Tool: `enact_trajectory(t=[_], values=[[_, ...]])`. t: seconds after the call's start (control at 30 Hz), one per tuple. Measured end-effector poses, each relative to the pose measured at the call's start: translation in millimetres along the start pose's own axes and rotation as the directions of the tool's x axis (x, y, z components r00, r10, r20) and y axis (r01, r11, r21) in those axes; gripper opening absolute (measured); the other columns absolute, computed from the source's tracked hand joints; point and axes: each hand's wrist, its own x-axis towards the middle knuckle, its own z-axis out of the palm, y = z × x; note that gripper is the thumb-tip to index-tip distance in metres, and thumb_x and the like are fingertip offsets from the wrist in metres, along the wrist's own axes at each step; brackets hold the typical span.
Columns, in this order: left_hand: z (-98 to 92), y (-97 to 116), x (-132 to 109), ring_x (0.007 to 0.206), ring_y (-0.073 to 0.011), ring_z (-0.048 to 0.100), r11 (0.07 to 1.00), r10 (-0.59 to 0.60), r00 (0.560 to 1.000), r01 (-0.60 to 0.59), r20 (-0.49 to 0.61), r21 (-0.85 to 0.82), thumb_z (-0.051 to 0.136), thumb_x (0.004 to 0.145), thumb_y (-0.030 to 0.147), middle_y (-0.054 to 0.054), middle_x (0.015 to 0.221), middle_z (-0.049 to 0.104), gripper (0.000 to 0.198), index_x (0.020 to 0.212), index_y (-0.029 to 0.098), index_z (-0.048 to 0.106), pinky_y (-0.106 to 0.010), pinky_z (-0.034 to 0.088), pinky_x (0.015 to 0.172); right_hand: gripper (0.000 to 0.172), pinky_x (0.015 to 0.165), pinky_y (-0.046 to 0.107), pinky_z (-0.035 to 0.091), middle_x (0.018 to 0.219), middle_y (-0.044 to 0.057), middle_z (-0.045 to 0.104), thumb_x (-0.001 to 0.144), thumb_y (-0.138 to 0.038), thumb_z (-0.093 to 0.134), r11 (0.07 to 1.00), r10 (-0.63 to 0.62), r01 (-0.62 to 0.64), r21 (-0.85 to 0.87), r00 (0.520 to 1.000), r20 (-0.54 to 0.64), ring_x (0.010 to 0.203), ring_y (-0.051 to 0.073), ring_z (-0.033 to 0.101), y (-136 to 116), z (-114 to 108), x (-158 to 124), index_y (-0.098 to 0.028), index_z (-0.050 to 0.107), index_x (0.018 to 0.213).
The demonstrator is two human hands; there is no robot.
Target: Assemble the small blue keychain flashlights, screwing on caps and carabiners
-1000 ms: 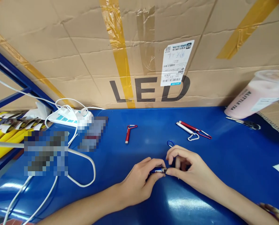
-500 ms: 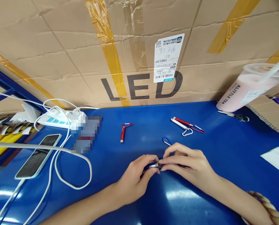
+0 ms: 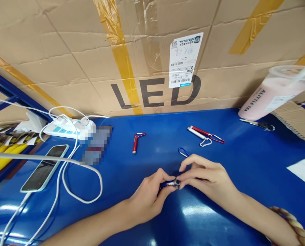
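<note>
Between the thumb and fingers of my left hand (image 3: 149, 193) is a small blue keychain flashlight (image 3: 168, 184), lying roughly level with its end towards the right. My right hand (image 3: 210, 177) pinches at that end, fingertips close together and touching it; any small part between them is hidden. Just beyond my right index finger a blue carabiner clip (image 3: 183, 152) shows, its lower part covered by the hand. Farther back lie a red keychain flashlight (image 3: 135, 145) with a red clip, and a silver one (image 3: 196, 132) beside another red one (image 3: 200, 130).
A large cardboard box (image 3: 85, 75) stands along the back of the blue table (image 3: 132, 222). At left are a phone (image 3: 43, 171), white cables (image 3: 101, 186) and a power strip (image 3: 65, 130). A drink cup (image 3: 267, 94), keys (image 3: 260, 125) and white paper (image 3: 304, 172) are at right.
The left-hand fingers have shifted on the blue flashlight, with the index finger now straighter along its top and more of its body showing. Both hands have moved slightly right in the view.
</note>
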Motion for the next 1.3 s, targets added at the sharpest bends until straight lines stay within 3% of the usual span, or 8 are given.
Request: enact_trajectory(t=[0.17, 0.33, 0.43, 0.53, 0.77, 0.97, 1.17, 1.3], values=[[2.4, -2.7, -2.5, 0.078, -0.0155, 0.062, 0.994, 0.077, 0.997, -0.075, -0.013, 0.078, 0.043, 0.093, 0.015, -0.006, 0.085, 0.064, 0.004, 0.092, 0.017, 0.046, -0.024, 0.047, 0.069, 0.016, 0.048, 0.017, 0.040, 0.078, 0.001, 0.057, 0.080, -0.031, 0.068, 0.973, 0.210, -0.207, 0.104, 0.978, -0.017, 0.052, 0.004, 0.050, -6.4, 2.4, 3.8, -0.022, 0.073, 0.067], [4.7, -4.9, -2.6, 0.071, -0.0135, 0.059, 0.970, 0.178, 0.984, -0.171, -0.029, 0.173, 0.043, 0.093, 0.014, -0.004, 0.085, 0.065, 0.005, 0.092, 0.018, 0.045, -0.026, 0.047, 0.072, 0.013, 0.044, 0.018, 0.035, 0.078, 0.001, 0.055, 0.070, -0.030, 0.073, 0.855, 0.469, -0.487, 0.177, 0.872, 0.139, 0.047, 0.003, 0.044, -11.6, 3.3, 8.5, -0.020, 0.071, 0.062], [5.1, -5.3, -1.4, 0.064, -0.0132, 0.053, 0.942, 0.244, 0.969, -0.227, -0.040, 0.249, 0.042, 0.093, 0.011, -0.003, 0.083, 0.066, 0.010, 0.087, 0.019, 0.045, -0.025, 0.044, 0.064, 0.015, 0.046, 0.018, 0.034, 0.079, 0.001, 0.056, 0.068, -0.030, 0.072, 0.797, 0.543, -0.576, 0.180, 0.815, 0.203, 0.047, 0.003, 0.041, -11.5, 4.7, 8.2, -0.018, 0.069, 0.060], [5.0, -5.4, -1.3, 0.062, -0.0136, 0.049, 0.925, 0.264, 0.964, -0.243, -0.033, 0.293, 0.042, 0.092, 0.009, -0.003, 0.084, 0.067, 0.012, 0.086, 0.019, 0.045, -0.025, 0.042, 0.059, 0.017, 0.047, 0.019, 0.033, 0.078, 0.002, 0.056, 0.069, -0.031, 0.069, 0.782, 0.563, -0.603, 0.158, 0.792, 0.234, 0.049, 0.004, 0.039, -10.4, 5.8, 6.9, -0.017, 0.068, 0.060], [5.6, -5.3, -0.6, 0.063, -0.0143, 0.049, 0.923, 0.244, 0.969, -0.219, -0.040, 0.317, 0.044, 0.091, 0.009, -0.002, 0.088, 0.069, 0.010, 0.092, 0.019, 0.048, -0.027, 0.042, 0.061, 0.020, 0.047, 0.019, 0.032, 0.077, 0.002, 0.056, 0.072, -0.033, 0.064, 0.778, 0.538, -0.600, 0.186, 0.789, 0.298, 0.050, 0.004, 0.037, -9.1, 3.5, 8.7, -0.015, 0.067, 0.063], [5.5, -4.4, -0.8, 0.068, -0.0154, 0.053, 0.952, 0.173, 0.982, -0.147, -0.073, 0.270, 0.046, 0.090, 0.011, -0.003, 0.086, 0.068, 0.010, 0.095, 0.018, 0.052, -0.027, 0.044, 0.063, 0.023, 0.047, 0.019, 0.032, 0.080, 0.003, 0.055, 0.073, -0.036, 0.064, 0.777, 0.538, -0.593, 0.209, 0.799, 0.268, 0.050, 0.004, 0.038, -9.1, 3.8, 10.2, -0.015, 0.066, 0.064], [3.7, 0.2, -0.1, 0.071, -0.0133, 0.061, 0.984, 0.071, 0.990, -0.049, -0.126, 0.170, 0.051, 0.089, 0.013, -0.002, 0.084, 0.066, 0.012, 0.100, 0.017, 0.055, -0.022, 0.046, 0.064, 0.026, 0.045, 0.017, 0.034, 0.081, 0.002, 0.054, 0.075, -0.039, 0.067, 0.810, 0.496, -0.538, 0.235, 0.841, 0.216, 0.048, 0.002, 0.039, -7.2, 3.5, 8.5, -0.015, 0.067, 0.067], [2.7, 1.2, 0.4, 0.081, -0.0125, 0.063, 0.994, -0.015, 0.993, 0.027, -0.117, 0.103, 0.048, 0.091, 0.015, -0.001, 0.090, 0.065, 0.013, 0.102, 0.019, 0.054, -0.020, 0.046, 0.070, 0.024, 0.043, 0.015, 0.034, 0.081, 0.002, 0.055, 0.075, -0.039, 0.071, 0.865, 0.423, -0.439, 0.243, 0.899, 0.115, 0.046, 0.001, 0.041, -6.2, 3.0, 8.4, -0.015, 0.068, 0.070]])
